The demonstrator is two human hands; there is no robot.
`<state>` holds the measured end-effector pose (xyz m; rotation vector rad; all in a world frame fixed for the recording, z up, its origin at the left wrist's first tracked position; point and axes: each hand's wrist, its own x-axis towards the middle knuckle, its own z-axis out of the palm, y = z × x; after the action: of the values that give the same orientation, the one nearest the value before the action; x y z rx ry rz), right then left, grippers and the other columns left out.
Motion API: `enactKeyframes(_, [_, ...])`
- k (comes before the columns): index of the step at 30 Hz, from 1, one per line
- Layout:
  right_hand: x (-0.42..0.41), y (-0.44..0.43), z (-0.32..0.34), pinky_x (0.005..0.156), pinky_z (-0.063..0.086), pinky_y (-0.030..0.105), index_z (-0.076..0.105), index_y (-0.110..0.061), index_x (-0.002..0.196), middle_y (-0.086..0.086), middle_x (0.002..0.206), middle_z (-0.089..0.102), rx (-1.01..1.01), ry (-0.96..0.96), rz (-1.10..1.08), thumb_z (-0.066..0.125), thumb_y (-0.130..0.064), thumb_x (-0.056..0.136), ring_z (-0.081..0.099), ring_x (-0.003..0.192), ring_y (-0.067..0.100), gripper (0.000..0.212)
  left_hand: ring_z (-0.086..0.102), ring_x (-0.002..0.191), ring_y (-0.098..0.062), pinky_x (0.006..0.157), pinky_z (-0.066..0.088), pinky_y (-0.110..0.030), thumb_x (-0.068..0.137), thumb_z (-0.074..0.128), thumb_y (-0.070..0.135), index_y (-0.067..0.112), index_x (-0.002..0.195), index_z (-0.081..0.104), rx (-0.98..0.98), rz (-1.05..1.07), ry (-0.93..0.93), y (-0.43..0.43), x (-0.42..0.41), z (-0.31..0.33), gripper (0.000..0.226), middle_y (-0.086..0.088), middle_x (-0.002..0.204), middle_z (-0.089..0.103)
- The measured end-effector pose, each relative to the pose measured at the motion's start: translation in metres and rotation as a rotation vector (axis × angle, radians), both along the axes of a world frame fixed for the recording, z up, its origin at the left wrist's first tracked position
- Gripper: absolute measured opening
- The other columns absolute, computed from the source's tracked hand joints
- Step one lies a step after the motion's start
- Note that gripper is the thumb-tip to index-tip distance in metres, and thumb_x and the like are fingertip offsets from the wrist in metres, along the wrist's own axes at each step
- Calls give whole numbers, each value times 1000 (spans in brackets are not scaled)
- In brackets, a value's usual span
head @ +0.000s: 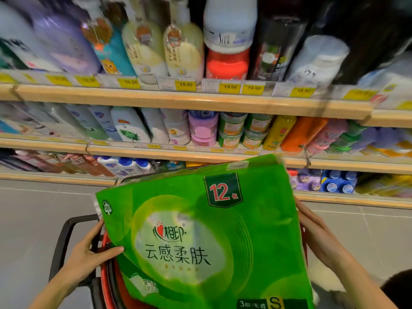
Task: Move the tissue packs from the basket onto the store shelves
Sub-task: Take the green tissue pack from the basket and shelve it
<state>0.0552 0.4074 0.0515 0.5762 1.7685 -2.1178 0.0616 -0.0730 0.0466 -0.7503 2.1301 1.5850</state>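
A big green tissue pack with a "12" label fills the lower middle of the head view, held tilted above the red basket. My left hand grips its left edge, thumb on the front face. My right hand holds its right edge, with the fingers hidden behind the pack. The basket is mostly hidden under the pack; its black handle sticks out at the left. The store shelves with wooden front edges rise right behind the pack.
The shelves are packed with bottles and jars, with yellow price tags along the edges. The bottom shelf holds small bottles. Grey tiled floor lies to the left and right of the basket.
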Motion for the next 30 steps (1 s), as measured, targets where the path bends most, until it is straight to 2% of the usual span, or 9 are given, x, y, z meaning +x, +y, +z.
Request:
enactKeyframes(2, [-1,-7,37,102,40,38,60,-45,113,-19,120,63,-7,10,27,85,-63,29,54,115,7,89,53,100,-12,85,48,-41,73,69,-4,27,141,31,6,16,23,-9,11,38,84,2,136,43])
enactKeyframes(5, [0,-18,92,101,43,37,59,-49,114,-12,131,55,-10,47,108,85,-63,31,51,119,14,88,51,93,-4,89,43,-39,73,70,-2,25,142,32,-17,38,48,-23,33,93,83,5,126,46])
enactKeyframes(9, [-3,-37,159,85,47,30,52,-49,118,-19,119,61,-4,127,252,84,-64,31,58,109,12,94,46,109,-15,94,41,-40,71,74,4,26,141,34,-41,107,90,-40,68,156,84,-1,136,46])
enactKeyframes(13, [-8,-61,210,81,51,23,59,-48,114,-14,126,61,-65,204,328,87,-48,45,61,110,8,74,36,132,-23,105,33,-44,71,75,6,22,143,30,-63,186,157,-53,108,211,86,-3,148,36])
enactKeyframes(15, [-11,-76,231,82,52,24,60,-47,114,-12,130,58,-70,217,353,87,-45,47,59,113,9,73,34,133,-24,105,34,-44,65,81,14,23,143,29,-38,232,181,-59,127,236,95,-2,147,36])
enactKeyframes(18, [-17,-99,254,89,53,30,57,-46,119,-9,130,59,-84,232,433,90,-48,39,58,116,14,87,39,125,-20,97,41,-42,29,92,45,28,143,28,6,277,209,-72,156,265,132,5,136,39])
enactKeyframes(21, [-23,-131,270,96,47,38,56,-47,118,-10,128,60,-89,249,498,91,-48,35,57,118,16,90,32,135,-23,104,35,-46,44,89,41,31,142,27,-12,340,253,-92,183,282,116,5,142,35])
enactKeyframes(24, [-27,-170,280,99,44,43,58,-52,113,-11,134,55,-102,253,567,90,-50,36,52,123,15,83,34,135,-24,103,38,-46,25,85,56,36,141,27,-55,385,230,-117,211,296,131,3,142,37])
enactKeyframes(30, [-27,-276,293,91,50,27,60,-41,111,-6,121,65,-112,301,654,91,-53,27,59,112,11,90,39,129,-25,101,41,-47,41,86,51,40,140,26,-81,483,243,-188,262,306,116,-5,148,34])
